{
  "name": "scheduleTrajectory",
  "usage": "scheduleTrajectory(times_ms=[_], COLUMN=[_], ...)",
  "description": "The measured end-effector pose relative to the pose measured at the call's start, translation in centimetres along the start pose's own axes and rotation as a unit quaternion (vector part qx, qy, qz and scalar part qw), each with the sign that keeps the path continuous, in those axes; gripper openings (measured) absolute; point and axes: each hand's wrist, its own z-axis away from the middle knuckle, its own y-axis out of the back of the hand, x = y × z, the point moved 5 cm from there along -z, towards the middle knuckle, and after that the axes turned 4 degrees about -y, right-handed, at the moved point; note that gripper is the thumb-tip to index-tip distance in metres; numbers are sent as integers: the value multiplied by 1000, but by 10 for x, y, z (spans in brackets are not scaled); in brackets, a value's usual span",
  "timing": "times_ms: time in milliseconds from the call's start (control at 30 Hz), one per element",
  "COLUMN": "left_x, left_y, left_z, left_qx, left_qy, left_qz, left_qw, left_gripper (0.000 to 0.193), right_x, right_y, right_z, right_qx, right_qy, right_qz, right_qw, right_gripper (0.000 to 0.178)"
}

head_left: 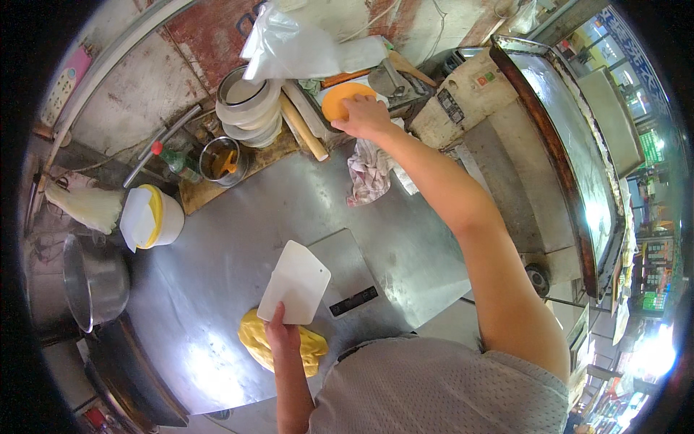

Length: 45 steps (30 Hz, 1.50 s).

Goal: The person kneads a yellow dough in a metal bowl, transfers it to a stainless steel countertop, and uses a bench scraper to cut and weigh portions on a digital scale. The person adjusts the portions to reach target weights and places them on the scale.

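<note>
The left hand [280,331] holds a white dough scraper [296,278] by its near end, thumb flat on the upper face and the other fingers hidden beneath. The scraper is a flat oblong with rounded corners; its long axis runs from near to far, leaning slightly right, so the free end points away from the person. A small hole sits near its far right corner.

The right hand [367,117] reaches far, fingers bent close together over the near right part of an orange disc [334,105]; whether the thumb pinches it from below I cannot tell. The disc is roundish, slightly wider from left to right.

Just under the left hand lies a yellow, glossy, folded mass [254,340], dough or cloth, on the metal table [202,267]. The scraper partly covers a flat digital scale [343,260], whose dark panel [353,301] carries marks too small to read.

Left of the disc is a wooden rolling pin [303,130]; nearer, a crumpled cloth [369,177]. At the far left stand a red-capped bottle [177,163] and a white bucket [171,223] with a yellow rim.

Large dark blue characters [251,22] on the far wall are partly hidden by a plastic bag [293,50]. At far right, a blue sign [636,58] bears pale characters.
</note>
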Motion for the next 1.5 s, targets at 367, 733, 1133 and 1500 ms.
scheduleTrajectory(times_ms=[367,733,1133,1500], left_x=[-5,-8,-2,2], left_y=[11,1,-1,-4], left_z=[-1,-1,5,6], left_qx=[11,-10,-24,-18], left_qy=[8,14,-1,5], left_qz=[-19,-10,-24,-33], left_qw=[1000,1000,999,999], left_gripper=[44,43,46,45], right_x=[175,221,205,151], right_y=[-8,13,-6,3], right_z=[-64,-95,-79,-46], right_qx=[0,28,80,-24], right_qy=[-258,-295,-298,-240], right_qz=[-130,-303,-315,-61], right_qw=[957,905,898,969], right_gripper=[37,30,29,41])
